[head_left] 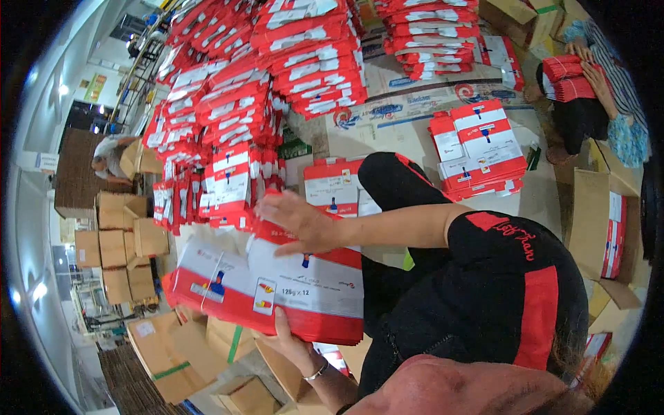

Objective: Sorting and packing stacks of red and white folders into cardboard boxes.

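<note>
A thick bundle of flat red-and-white printed bags (321, 294) lies across in front of my lap, a thin pale band wrapped round its left part. My left hand (292, 346), with a bracelet at the wrist, grips the bundle's lower edge; the thumb shows on top and the other fingers are hidden beneath. Over the bundle's upper side my right hand (301, 225) is spread, slightly blurred, its fingers apart. Whether the palm touches the bags I cannot tell. Beyond that hand, more of the same bags (332, 183) lie beside my knee.
Tall piles of red-and-white bags (311, 62) rise at the back, and a lower stack (481, 145) stands right of my knee. Cardboard boxes (187, 353) sit at the lower left, another open box (588, 221) at the right. A co-worker's hands (598, 79) hold bags at upper right.
</note>
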`<state>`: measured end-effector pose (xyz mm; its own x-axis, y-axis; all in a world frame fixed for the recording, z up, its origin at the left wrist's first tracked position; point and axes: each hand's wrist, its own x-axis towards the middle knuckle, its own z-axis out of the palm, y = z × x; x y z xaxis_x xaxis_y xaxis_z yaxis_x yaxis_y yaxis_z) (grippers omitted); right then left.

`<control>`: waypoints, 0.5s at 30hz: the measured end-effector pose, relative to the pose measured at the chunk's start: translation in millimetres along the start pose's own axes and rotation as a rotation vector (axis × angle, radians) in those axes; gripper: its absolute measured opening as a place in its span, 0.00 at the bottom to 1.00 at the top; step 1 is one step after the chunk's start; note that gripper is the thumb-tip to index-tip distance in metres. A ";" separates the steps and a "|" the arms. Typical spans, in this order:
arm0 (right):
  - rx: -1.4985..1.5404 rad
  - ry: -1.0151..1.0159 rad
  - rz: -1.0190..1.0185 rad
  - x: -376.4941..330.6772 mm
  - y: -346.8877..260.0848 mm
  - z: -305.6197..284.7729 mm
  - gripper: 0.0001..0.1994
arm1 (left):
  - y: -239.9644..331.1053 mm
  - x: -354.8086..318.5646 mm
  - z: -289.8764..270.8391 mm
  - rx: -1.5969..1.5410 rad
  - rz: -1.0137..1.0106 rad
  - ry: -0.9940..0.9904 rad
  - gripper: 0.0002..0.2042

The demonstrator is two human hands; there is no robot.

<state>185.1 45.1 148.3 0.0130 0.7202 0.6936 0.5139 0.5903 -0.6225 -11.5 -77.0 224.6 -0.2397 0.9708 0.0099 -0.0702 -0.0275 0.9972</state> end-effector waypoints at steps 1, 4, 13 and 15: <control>0.063 -0.057 -0.033 -1.7 -13.2 15.5 0.41 | 3.5 -6.1 10.6 0.034 -0.004 -0.024 0.34; 0.270 -0.141 0.130 -14.4 -30.3 36.3 0.37 | -9.3 -13.4 19.2 0.222 -0.064 -0.062 0.35; 1.294 -0.109 0.645 -74.7 27.0 34.5 0.16 | -23.1 -7.8 68.7 0.140 -0.396 -0.444 0.28; 2.054 -0.126 1.018 -76.0 33.4 29.9 0.15 | -26.3 -7.0 83.2 0.053 -0.421 -0.447 0.28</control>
<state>175.7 21.0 64.0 -0.4639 0.8843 0.0531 -0.8832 -0.4570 -0.1053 72.6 -63.3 204.4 0.2282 0.9021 -0.3663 -0.0199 0.3805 0.9246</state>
